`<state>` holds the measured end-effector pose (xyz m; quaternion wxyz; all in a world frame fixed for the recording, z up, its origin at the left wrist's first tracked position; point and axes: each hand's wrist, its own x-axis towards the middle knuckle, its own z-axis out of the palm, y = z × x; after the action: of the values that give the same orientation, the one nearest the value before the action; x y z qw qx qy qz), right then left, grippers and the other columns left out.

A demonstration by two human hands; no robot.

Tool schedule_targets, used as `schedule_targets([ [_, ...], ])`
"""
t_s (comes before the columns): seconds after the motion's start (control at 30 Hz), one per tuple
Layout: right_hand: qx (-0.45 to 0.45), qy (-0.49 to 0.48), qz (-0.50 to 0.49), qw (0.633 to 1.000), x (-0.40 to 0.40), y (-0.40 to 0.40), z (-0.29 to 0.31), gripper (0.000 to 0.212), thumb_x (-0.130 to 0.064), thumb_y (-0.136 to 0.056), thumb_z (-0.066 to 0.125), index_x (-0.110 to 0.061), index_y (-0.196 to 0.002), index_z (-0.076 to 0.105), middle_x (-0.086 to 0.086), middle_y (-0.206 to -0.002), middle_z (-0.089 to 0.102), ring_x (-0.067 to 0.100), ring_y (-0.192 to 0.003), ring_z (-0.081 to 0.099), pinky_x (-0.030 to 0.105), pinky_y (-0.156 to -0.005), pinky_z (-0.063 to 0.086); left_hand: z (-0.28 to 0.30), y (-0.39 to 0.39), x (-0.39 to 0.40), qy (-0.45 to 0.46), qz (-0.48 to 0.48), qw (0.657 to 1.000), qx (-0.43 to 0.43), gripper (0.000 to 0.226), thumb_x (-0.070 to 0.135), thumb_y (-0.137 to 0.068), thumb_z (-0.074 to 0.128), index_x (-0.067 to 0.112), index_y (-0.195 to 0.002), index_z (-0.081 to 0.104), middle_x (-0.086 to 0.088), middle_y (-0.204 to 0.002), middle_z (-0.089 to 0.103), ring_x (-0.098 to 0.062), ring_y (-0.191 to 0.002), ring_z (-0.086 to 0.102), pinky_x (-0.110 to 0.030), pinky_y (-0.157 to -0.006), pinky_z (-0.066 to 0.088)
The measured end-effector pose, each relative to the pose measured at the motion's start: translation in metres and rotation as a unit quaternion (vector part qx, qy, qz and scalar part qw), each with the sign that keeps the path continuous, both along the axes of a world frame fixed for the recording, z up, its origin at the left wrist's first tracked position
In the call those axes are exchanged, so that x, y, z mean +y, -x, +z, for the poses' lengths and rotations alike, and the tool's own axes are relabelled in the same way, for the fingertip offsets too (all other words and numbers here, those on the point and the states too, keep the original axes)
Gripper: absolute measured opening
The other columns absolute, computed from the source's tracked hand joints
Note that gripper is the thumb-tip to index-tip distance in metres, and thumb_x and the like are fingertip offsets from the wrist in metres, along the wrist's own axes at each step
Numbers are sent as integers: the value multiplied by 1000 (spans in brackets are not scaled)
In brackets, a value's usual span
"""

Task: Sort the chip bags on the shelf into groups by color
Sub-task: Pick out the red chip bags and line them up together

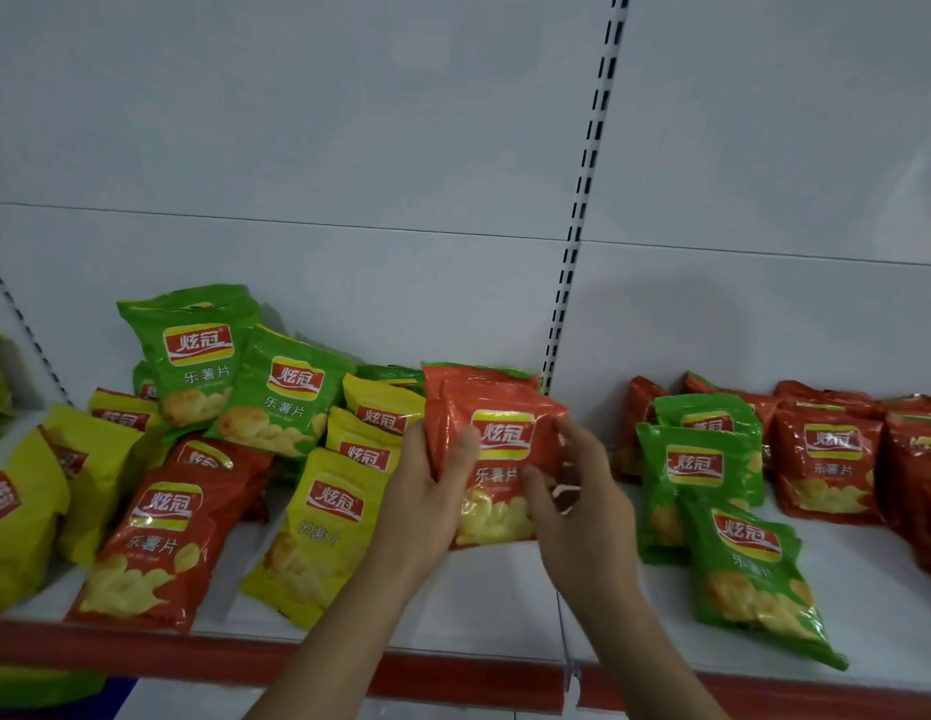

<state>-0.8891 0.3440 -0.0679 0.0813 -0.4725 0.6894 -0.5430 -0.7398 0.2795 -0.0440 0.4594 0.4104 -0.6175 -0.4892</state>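
Left hand (pixel 427 491) gripped red chip bag (pixel 497 449) upright above shelf (pixel 484 605); right hand (pixel 572 491) pinched its right edge.

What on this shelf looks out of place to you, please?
The three green bags on the right sit among the red bags, breaking that color group. On the left, red, yellow and green bags lie jumbled and overlapping. Both hands hold a red bag upright at the middle.

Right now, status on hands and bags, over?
Left hand grips the red bag, thumb on its front. Right hand at its right edge, fingers curled, grip unclear. Green bags lie in front of the red group.
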Motion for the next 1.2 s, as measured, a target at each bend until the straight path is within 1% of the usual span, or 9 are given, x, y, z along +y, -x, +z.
schedule_targets([
  [0.17, -27, 13, -9, 1000, -11, 6, -14, 36, -45, -107, 53, -50, -141, 43, -26, -125, 65, 1, -104, 70, 37, -78, 65, -6, -10, -10, 30, 56, 997, -41, 50, 42, -88, 80, 37, -131, 55, 20, -112, 72, 8, -96, 69, -7, -69, 52],
  [0.3, 105, -132, -69, 983, -24, 30, -35, 68, -51, -104, 57, -33, -162, 26, 1, -156, 52, 26, -142, 51, 51, -108, 53, -9, -24, -18, 16, 88, 995, -35, 47, 45, -86, 81, 39, -126, 56, 22, -109, 72, 14, -92, 68, -14, -72, 51],
  [0.43, 181, -185, -26, 966, -30, 26, -56, 89, -59, -99, 62, -33, -167, 12, 5, -140, 62, 30, -124, 59, 46, -97, 53, -13, -26, -19, 2, 100, 995, -22, 51, 46, -83, 84, 39, -126, 57, 20, -111, 74, 5, -94, 71, -25, -78, 55],
  [0.63, 151, -98, -38, 983, -20, 38, -43, 80, -35, -104, 63, -45, -165, 12, 1, -133, 63, 18, -98, 66, 42, -77, 62, -7, -26, -17, 9, 110, 994, -13, 57, 44, -82, 85, 34, -129, 55, 18, -112, 73, 1, -95, 71, -25, -76, 55],
  [0.77, 115, -16, -101, 988, 16, 55, -8, 73, -25, -106, 63, -40, -165, 23, 0, -140, 54, 0, -94, 51, 21, -73, 46, -1, -18, -19, 27, 123, 992, 5, 59, 43, -83, 84, 30, -132, 53, 17, -115, 71, -3, -100, 69, -28, -79, 54],
  [0.87, 109, 41, -92, 989, 46, 60, 15, 70, -24, -106, 61, -45, -163, 27, -13, -137, 43, -17, -111, 49, 10, -67, 46, 2, -1, -15, 46, 95, 994, 9, 58, 42, -85, 83, 29, -131, 51, 20, -112, 67, 2, -98, 66, -22, -73, 50],
  [0.97, 155, 35, -49, 986, 71, 57, 17, 64, -30, -106, 52, -48, -162, 28, -16, -142, 39, -7, -123, 50, 14, -77, 55, 4, 29, -3, 58, 50, 997, 15, 57, 46, -86, 80, 29, -132, 50, 21, -114, 66, 8, -95, 64, -19, -74, 48],
  [1.1, 180, -11, -60, 982, 97, 59, -1, 65, -28, -109, 52, -57, -160, 23, -19, -146, 33, -18, -128, 37, 2, -83, 47, 6, 76, 31, 58, -57, 996, 25, 56, 63, -85, 62, 41, -134, 45, 31, -121, 59, 26, -98, 55, -5, -79, 42],
  [1.2, 151, -13, -73, 986, 120, 73, -6, 60, -39, -108, 46, -61, -159, 23, -16, -149, 36, -3, -126, 47, 14, -88, 54, 3, 106, 55, 28, -103, 993, 44, 60, 65, -84, 59, 43, -138, 44, 31, -123, 59, 18, -103, 59, -1, -74, 47],
])
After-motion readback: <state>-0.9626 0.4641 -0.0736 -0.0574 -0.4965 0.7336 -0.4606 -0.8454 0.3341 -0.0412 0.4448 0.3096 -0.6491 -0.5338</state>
